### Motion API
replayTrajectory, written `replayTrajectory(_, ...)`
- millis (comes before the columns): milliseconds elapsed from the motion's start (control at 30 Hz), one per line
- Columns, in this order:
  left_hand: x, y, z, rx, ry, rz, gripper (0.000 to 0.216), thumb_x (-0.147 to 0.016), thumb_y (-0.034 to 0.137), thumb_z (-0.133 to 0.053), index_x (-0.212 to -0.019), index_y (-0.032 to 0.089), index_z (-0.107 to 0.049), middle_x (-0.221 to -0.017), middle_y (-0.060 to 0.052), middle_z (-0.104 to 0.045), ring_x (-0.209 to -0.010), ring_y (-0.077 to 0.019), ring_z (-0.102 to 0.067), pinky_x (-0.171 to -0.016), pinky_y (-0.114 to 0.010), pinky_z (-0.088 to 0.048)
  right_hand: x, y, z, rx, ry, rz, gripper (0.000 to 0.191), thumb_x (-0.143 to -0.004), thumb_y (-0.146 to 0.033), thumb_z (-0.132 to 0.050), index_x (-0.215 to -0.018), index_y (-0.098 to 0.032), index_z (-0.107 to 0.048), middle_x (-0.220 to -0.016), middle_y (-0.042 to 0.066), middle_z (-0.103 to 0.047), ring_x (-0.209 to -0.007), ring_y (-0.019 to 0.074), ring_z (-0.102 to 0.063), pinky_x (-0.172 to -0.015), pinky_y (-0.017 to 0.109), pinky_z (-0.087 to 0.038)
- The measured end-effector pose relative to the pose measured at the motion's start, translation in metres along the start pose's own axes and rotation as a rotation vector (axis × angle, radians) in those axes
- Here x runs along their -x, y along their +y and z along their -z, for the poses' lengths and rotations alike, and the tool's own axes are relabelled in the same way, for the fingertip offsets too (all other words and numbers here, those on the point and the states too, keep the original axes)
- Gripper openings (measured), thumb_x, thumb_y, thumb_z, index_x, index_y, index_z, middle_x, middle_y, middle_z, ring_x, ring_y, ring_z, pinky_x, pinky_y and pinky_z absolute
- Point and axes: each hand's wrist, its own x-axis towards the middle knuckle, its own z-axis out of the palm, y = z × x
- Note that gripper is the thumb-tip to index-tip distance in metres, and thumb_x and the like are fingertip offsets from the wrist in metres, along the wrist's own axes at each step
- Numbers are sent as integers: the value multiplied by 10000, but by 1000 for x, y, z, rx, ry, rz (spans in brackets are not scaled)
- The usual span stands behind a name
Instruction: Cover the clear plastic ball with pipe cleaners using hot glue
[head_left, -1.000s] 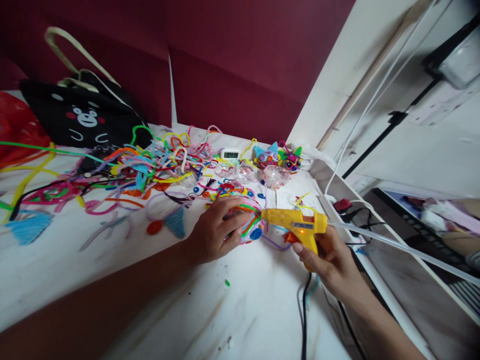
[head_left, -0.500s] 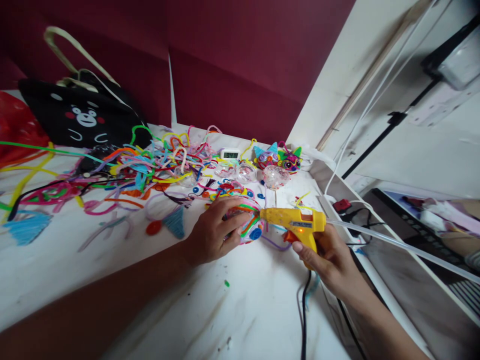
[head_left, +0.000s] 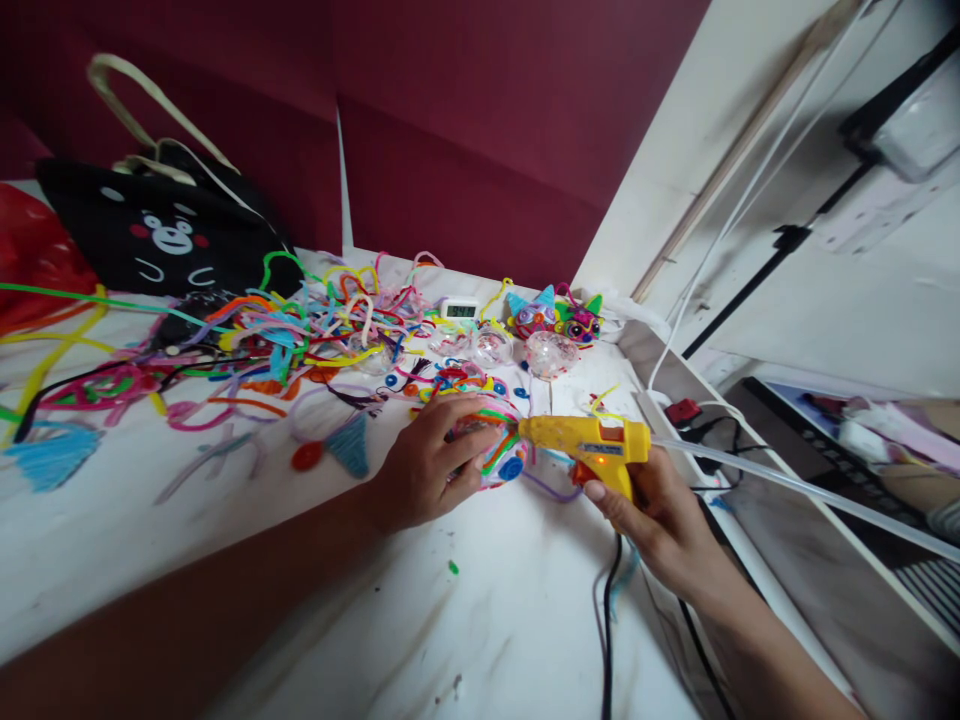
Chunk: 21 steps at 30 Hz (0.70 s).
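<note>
A white surface (head_left: 405,620) carries a tangle of pipe cleaners (head_left: 341,320) beyond the left hand (head_left: 435,462). The right hand (head_left: 656,520) grips a yellow glue gun (head_left: 589,437), nozzle toward the left hand, whose curled fingers hold a colourful ball (head_left: 501,455) at its tip. The orange trigger (head_left: 580,477), by the right thumb, sits deeper than a moment ago; glue is probably being pressed out there.
</note>
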Motion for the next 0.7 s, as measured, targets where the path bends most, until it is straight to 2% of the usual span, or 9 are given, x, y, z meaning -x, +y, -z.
replayTrajectory(133,0,0,0,7,-2,-5,394,-796,74,-569,-1168,201,-578,-1282,-136,-523,-1206,-272,-538,-1009,-478,-496,-1,2,1,35,-7,10,293,-893,-402,-649,-1095,-279,-477,-946,23,-607,-794,187,-545,-614,300,-421)
replayTrajectory(233,0,0,-1,16,12,-3,387,-793,78,-575,-1162,192,-587,-1286,-140,-521,-1203,-274,-541,-1011,-475,-494,-1,4,1,76,11,21,282,-895,-413,-643,-1079,-285,-470,-875,8,-557,-756,180,-504,-600,299,-398)
replayTrajectory(467,0,0,-1,8,5,-8,380,-799,75,-568,-1162,184,-587,-1289,-151,-517,-1205,-276,-538,-1008,-475,-492,2,4,0,184,56,28,248,-893,-428,-633,-876,-268,-444,-719,-29,-379,-612,146,-352,-507,278,-298)
replayTrajectory(700,-5,3,2,-9,8,0,360,-799,71,-576,-1137,193,-599,-1251,-131,-549,-1185,-262,-555,-996,-455,-510,4,3,-1,270,70,131,207,-911,-406,-607,-925,-254,-468,-678,-44,-402,-544,124,-356,-456,256,-300)
